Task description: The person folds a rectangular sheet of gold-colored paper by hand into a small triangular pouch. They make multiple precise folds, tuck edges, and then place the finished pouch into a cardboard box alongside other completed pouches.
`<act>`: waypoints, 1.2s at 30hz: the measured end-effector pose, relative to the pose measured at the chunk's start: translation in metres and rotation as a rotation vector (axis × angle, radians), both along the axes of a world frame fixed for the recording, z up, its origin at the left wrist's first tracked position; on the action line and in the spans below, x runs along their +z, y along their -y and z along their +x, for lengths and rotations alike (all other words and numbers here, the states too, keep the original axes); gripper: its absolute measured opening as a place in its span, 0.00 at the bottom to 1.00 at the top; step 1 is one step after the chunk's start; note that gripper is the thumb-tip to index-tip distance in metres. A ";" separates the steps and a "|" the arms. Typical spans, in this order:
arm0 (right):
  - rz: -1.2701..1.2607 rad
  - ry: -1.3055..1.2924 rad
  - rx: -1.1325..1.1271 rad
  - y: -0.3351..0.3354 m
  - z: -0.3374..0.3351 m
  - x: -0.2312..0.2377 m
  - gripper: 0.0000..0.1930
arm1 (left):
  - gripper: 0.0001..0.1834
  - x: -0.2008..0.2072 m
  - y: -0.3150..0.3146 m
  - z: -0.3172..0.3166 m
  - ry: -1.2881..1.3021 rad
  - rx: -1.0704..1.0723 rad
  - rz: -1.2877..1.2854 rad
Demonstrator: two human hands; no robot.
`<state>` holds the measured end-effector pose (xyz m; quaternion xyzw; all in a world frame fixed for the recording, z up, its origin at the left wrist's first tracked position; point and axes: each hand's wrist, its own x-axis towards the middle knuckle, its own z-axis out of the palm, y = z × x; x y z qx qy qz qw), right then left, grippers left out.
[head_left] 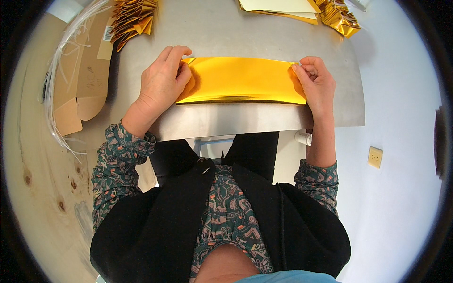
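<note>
from my remote seat: gold foil sheet [243, 78] at 12 o'clock, no pleats visible, right hand [318, 87] pinching its 3 o'clock end, left hand [160, 78] curled at its 9 o'clock end (can't tell whether it grips). pleated bundle [134, 21] at 11 and crinkled bundle [339, 20] at 1:30 look done; the flat stack [278, 5] near 1 seems unfolded.

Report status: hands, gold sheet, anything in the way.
Left hand at left end of gold sheet, grip unclear; right hand pinching right end. Sheet spread between them over metal table. Folded gold bundles lie beyond, apart from it.
</note>
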<state>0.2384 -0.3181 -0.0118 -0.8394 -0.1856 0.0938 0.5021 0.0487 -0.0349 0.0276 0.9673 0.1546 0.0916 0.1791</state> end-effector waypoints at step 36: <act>-0.403 0.005 0.215 0.016 0.036 -0.002 0.18 | 0.33 -0.026 0.004 0.007 0.072 -0.669 0.419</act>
